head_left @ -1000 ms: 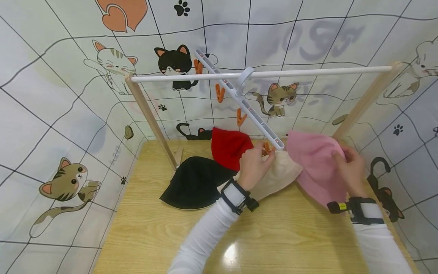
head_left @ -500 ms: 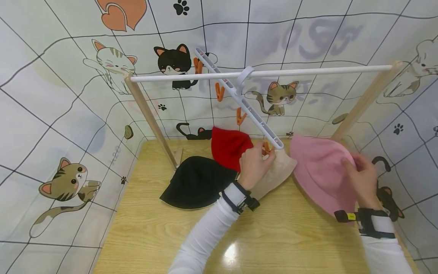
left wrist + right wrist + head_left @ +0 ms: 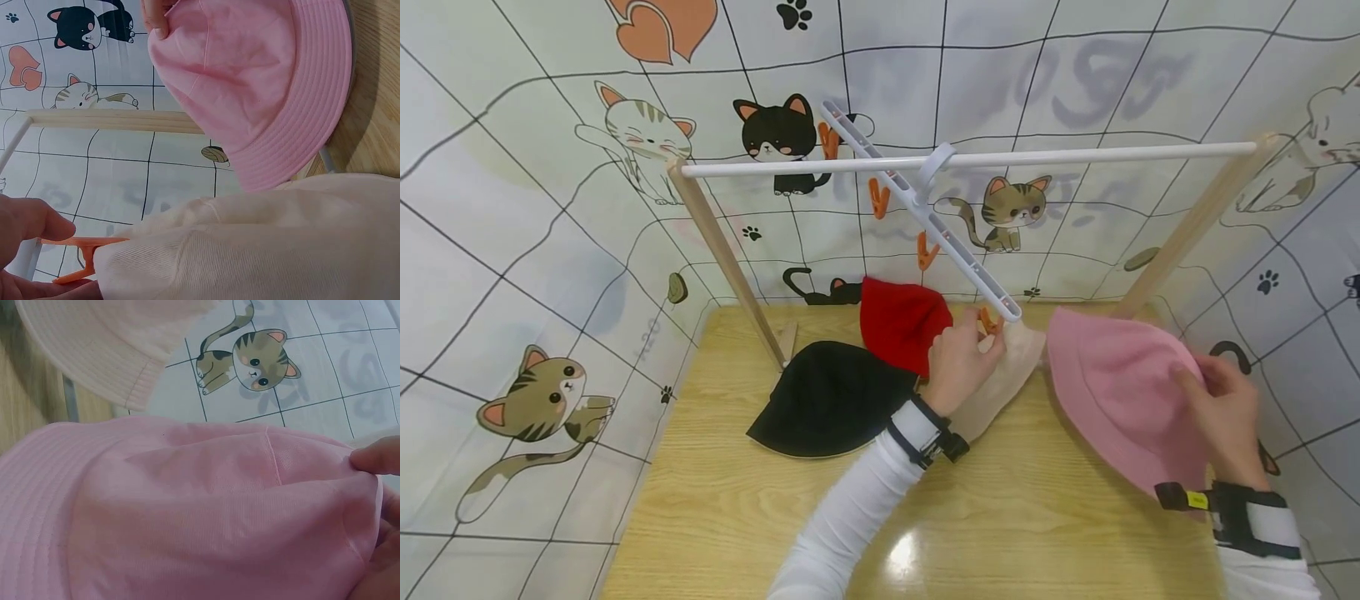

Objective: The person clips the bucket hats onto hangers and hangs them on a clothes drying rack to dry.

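Observation:
My left hand (image 3: 962,367) pinches an orange clip (image 3: 94,250) below the near end of the white clip hanger (image 3: 958,250). In the left wrist view, thumb and finger lie on the clip's handles, and its jaws meet the crown of a cream bucket hat (image 3: 1011,367), which hangs down from there. Whether the clip bites the cloth is hard to tell. At the right, my right hand (image 3: 1228,417) holds a pink bucket hat (image 3: 1123,392) by its crown, thumb on one side and fingers on the other. The pink hat is apart from the cream one.
A black bucket hat (image 3: 835,396) and a red hat (image 3: 902,325) lie on the wooden table (image 3: 745,517). Above them, a white rod (image 3: 1097,156) on wooden posts (image 3: 722,258) carries the hanger, with more orange clips (image 3: 879,198) along it. Cat-patterned walls surround the table.
My right hand has moved right and towards me with the pink hat, away from the cream hat. My left hand has stayed at the clip.

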Motion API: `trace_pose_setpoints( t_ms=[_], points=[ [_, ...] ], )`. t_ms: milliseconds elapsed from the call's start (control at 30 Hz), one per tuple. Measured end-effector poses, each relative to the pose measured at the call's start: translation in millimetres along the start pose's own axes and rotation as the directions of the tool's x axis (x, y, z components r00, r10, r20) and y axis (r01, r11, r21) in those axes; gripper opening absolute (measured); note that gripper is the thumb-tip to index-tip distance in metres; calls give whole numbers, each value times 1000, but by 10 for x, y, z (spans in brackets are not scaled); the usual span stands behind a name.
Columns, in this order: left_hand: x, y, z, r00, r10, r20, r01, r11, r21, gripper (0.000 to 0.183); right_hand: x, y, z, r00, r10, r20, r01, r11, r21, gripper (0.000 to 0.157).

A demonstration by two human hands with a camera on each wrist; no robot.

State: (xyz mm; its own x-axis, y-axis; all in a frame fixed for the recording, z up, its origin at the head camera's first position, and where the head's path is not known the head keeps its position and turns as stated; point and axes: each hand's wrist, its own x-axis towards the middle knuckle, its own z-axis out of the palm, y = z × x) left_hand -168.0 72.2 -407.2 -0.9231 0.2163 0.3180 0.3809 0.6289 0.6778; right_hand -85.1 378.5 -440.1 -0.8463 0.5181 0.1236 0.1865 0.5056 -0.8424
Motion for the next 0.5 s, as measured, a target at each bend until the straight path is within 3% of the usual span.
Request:
trace_pose_setpoints(
  t_ms=[167, 500],
  points=[
    [18, 0, 34, 1000, 7, 31, -6, 1000, -11, 31, -93, 58, -62, 1000, -10, 6, 10, 1000, 18, 17],
    [93, 58, 121, 997, -16, 69, 15, 1000, 12, 45, -316, 120, -233, 999, 2, 45, -4, 999, 33, 11]
  ],
)
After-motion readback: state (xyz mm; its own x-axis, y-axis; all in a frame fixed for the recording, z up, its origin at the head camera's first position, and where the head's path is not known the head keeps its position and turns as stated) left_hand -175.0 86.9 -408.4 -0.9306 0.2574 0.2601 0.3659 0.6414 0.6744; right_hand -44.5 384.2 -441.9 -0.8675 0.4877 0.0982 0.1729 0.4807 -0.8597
